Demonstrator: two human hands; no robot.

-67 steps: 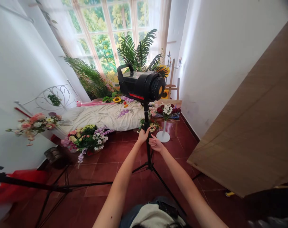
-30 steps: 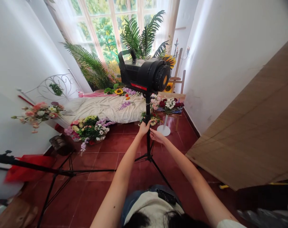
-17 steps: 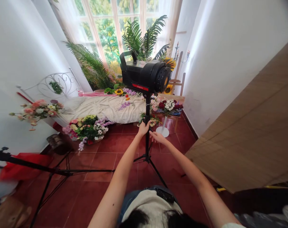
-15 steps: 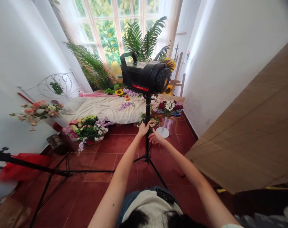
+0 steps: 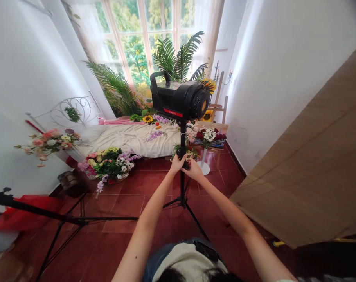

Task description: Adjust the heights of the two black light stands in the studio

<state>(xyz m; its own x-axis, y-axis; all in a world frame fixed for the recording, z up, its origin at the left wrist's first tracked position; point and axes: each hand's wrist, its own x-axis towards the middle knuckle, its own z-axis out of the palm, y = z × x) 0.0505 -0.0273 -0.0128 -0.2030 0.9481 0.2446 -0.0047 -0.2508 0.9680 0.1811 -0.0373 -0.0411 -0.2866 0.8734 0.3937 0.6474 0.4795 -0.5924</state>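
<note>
A black studio light [image 5: 178, 98] with a red label and a top handle sits on a black light stand [image 5: 182, 186] in front of me. My left hand [image 5: 177, 163] is closed around the stand's pole below the lamp. Just to its right and slightly lower, my right hand [image 5: 192, 169] is closed on the stand too, by what looks like a black clamp knob on the pole. Its fingertips are partly hidden. The tripod legs are spread on the red tiles.
A bed [image 5: 131, 138] with cream cloth lies behind the stand. A flower basket [image 5: 109, 166] and a white-based flower vase [image 5: 205, 167] flank it. Another tripod [image 5: 63, 219] stretches its legs at left. A large brown panel [image 5: 307, 168] leans at right.
My right hand, which was beside the pole with its fingers loose, has moved in and closed on the stand. My left hand keeps its grip. The view has tilted up slightly.
</note>
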